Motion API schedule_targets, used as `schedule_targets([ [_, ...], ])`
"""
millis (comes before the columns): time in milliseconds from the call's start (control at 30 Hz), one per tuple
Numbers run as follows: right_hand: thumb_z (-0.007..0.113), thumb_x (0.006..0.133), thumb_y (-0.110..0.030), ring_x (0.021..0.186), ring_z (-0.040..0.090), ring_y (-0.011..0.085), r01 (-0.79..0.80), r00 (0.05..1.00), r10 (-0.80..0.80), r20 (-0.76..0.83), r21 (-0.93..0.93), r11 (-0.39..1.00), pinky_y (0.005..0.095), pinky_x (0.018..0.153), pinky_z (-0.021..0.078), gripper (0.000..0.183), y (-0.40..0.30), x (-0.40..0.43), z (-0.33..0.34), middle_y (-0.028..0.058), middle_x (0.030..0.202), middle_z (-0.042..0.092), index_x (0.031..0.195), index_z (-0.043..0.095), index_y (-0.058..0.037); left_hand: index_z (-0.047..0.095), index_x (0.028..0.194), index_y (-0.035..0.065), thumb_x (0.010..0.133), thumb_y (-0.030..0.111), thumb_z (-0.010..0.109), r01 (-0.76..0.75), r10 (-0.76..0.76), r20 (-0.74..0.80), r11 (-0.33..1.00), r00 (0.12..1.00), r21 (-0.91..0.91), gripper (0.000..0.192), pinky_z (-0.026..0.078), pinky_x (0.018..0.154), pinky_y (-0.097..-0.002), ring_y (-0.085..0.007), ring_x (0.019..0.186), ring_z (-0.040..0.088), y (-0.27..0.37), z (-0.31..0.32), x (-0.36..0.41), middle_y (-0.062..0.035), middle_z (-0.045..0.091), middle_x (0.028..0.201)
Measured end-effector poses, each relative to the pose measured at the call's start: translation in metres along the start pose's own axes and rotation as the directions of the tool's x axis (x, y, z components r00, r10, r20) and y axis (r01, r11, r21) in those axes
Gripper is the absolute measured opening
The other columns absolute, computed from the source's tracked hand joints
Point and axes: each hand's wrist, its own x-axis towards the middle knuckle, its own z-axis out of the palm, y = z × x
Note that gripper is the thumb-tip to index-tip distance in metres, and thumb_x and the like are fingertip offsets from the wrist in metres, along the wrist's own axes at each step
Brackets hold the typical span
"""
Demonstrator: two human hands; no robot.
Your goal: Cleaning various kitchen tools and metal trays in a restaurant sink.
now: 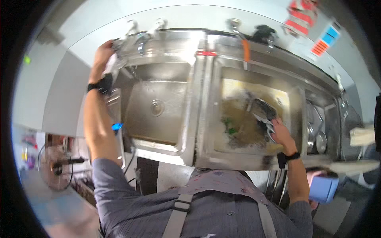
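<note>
My left hand (104, 55) is at the back left corner of the left sink basin (157, 89). Its fingers are bent at a blurred, pale and shiny item (118, 50); I cannot tell whether they grip it. In the middle basin (214, 131), my right hand (281, 132) grips a metal utensil (266, 122) by its near end. Blur hides the exact kind of utensil, which lies over murky brown water (241, 113). Green scraps (229, 126) float to its left. The left basin has a round drain (157, 107) in its floor.
Several taps line the back wall, one with an orange sleeve (246, 50). Metal pans (321, 141) fill the right basin. A metal rack (114, 101) stands under my left forearm. A fan (56, 168) is at lower left; someone's hand (315, 177) is beside a blue container (323, 189) at right.
</note>
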Motion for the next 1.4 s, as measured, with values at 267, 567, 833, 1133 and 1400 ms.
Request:
schedule_targets([
  [267, 0.073, 0.075, -0.013, 0.107, 0.064, 0.0427, -0.027, 0.983, 0.038, 0.178, -0.063, 0.998, 0.0494, 0.093, 0.0540, 0.040, -0.024, -0.002, -0.032, 0.0220, 0.123, 0.059, 0.109, 0.057, 0.0002, 0.049, 0.150, 0.0011, 0.097, 0.038, 0.066, 0.237, -0.239, -0.028, 0.969, 0.971, -0.068, 0.066, 0.043, 0.110, -0.0359, -0.0240, 0.135, 0.054, -0.071, -0.037, -0.004, -0.0177, 0.058, 0.146],
  [567, 0.066, 0.088, -0.030, 0.101, 0.070, 0.0375, -0.188, 0.951, 0.212, -0.227, 0.119, 0.975, 0.0473, 0.087, 0.0574, 0.032, 0.046, -0.039, -0.069, 0.0194, 0.100, 0.071, 0.111, 0.069, -0.0097, 0.057, 0.142, -0.0010, 0.094, 0.041, 0.067, 0.324, -0.161, -0.438, 0.887, 0.885, 0.328, 0.064, 0.045, 0.106, -0.0381, -0.0295, 0.125, 0.062, -0.047, 0.009, -0.063, -0.0178, 0.064, 0.138],
  [833, 0.071, 0.086, -0.048, 0.106, 0.068, 0.0449, -0.436, 0.797, 0.546, -0.259, 0.380, 0.816, 0.0456, 0.090, 0.0543, 0.056, 0.267, -0.066, -0.065, 0.0270, 0.112, 0.070, 0.115, 0.069, -0.0011, 0.066, 0.131, 0.0008, 0.095, 0.035, 0.066, 0.306, -0.167, -0.452, 0.918, 0.876, 0.254, 0.049, 0.051, 0.097, -0.0355, -0.0254, 0.112, 0.069, 0.063, 0.051, -0.182, -0.0162, 0.072, 0.125],
  [1133, 0.060, 0.090, -0.031, 0.115, 0.063, 0.0463, -0.645, 0.732, 0.659, -0.173, 0.134, 0.752, 0.0491, 0.100, 0.0495, 0.044, 0.431, -0.062, 0.030, 0.0276, 0.123, 0.067, 0.118, 0.064, 0.0039, 0.070, 0.121, 0.0087, 0.093, 0.018, 0.072, -0.017, 0.024, -0.047, 0.990, 0.999, 0.142, 0.029, 0.057, 0.083, -0.0356, -0.0233, 0.093, 0.073, 0.277, 0.297, -0.275, -0.0130, 0.075, 0.105],
  [1400, 0.060, 0.095, -0.018, 0.093, 0.065, 0.0334, 0.041, 0.998, -0.016, -0.055, 0.480, 0.876, 0.0460, 0.082, 0.0542, 0.025, 0.193, 0.025, -0.064, 0.0169, 0.097, 0.067, 0.110, 0.062, 0.0013, 0.073, 0.112, 0.0038, 0.090, 0.028, 0.067, -0.051, -0.197, 0.775, 0.958, 0.601, 0.283, 0.033, 0.056, 0.091, -0.0445, -0.0366, 0.106, 0.071, 0.276, 0.488, -0.311, -0.0200, 0.073, 0.113],
])
